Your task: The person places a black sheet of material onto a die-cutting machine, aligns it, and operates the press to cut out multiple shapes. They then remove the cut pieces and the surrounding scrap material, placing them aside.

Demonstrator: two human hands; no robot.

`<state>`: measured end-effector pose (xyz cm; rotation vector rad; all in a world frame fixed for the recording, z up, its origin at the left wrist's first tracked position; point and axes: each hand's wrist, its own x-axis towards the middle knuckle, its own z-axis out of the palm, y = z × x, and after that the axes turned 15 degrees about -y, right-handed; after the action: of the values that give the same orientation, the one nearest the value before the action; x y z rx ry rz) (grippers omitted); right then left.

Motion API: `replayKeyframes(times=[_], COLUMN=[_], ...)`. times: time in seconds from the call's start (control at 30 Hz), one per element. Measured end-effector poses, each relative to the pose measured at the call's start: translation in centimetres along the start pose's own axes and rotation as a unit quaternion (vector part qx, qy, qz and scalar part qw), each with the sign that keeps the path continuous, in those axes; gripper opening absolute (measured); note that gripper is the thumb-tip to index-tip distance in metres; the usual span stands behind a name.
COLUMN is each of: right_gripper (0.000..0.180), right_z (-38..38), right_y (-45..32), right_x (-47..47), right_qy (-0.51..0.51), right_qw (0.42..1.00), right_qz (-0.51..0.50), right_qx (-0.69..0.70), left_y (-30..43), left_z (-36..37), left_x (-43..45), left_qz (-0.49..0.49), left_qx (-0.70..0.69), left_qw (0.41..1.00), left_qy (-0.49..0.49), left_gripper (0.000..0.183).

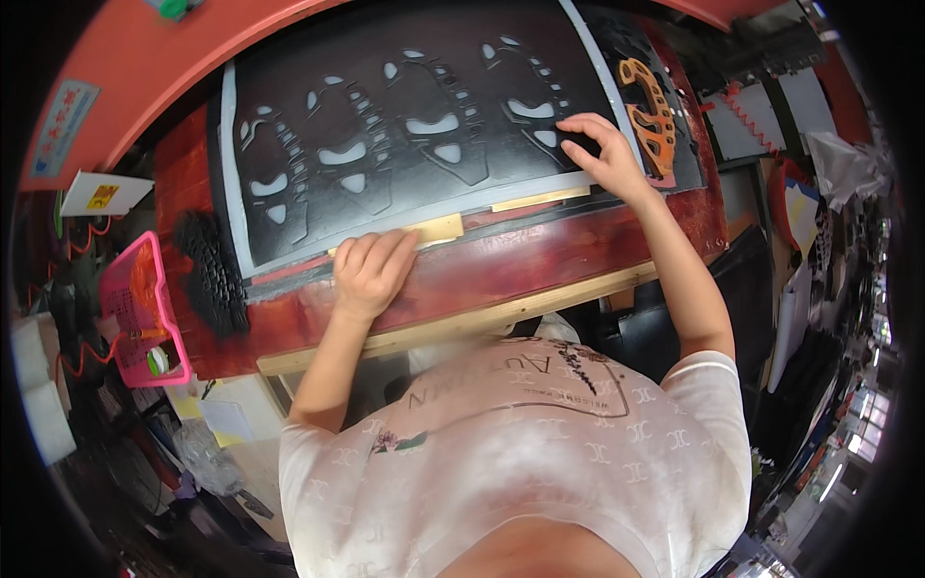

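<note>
A black sheet (pixel 340 123) with several cut outlines and holes shaped like shoe-upper pieces lies on a pale grey-edged board before me. My left hand (pixel 370 274) rests at the board's front edge, fingers bent over a yellow strip (pixel 437 229); what lies under the fingertips is hidden. Over the sheet's front right corner is my right hand (pixel 605 155), thumb and fingers spread with nothing between them. Its fingertips are beside the rightmost cut outline, and whether they touch the sheet I cannot tell. Another yellow strip (pixel 542 199) lies along the front edge, left of my right hand.
An orange openwork piece, apparently a cutting die (pixel 652 119), lies right of the board. Dark scraps (pixel 213 274) are heaped on the worn red table (pixel 506 253) at left. A pink plastic basket (pixel 177 339) hangs beyond its left edge. Red machine housing (pixel 166 72) rises behind.
</note>
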<state>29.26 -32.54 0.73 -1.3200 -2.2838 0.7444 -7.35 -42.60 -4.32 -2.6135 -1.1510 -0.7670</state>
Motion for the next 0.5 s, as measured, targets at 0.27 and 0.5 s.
replayKeyframes(times=[0.27, 0.5], right_gripper=[0.022, 0.023], right_z=[2.5, 2.4], right_y=[0.2, 0.3], right_x=[-0.5, -0.6], right_qy=[0.079, 0.064], right_qw=[0.996, 0.997], right_qz=[0.010, 0.012], right_qx=[-0.039, -0.041], left_y=[0.3, 1.2], left_z=[2.5, 3.5], left_x=[0.5, 0.8], left_qz=[0.015, -0.019], left_qx=[-0.025, -0.025], left_qw=[0.999, 0.998], left_qy=[0.021, 0.057], left_gripper=[0.026, 0.023])
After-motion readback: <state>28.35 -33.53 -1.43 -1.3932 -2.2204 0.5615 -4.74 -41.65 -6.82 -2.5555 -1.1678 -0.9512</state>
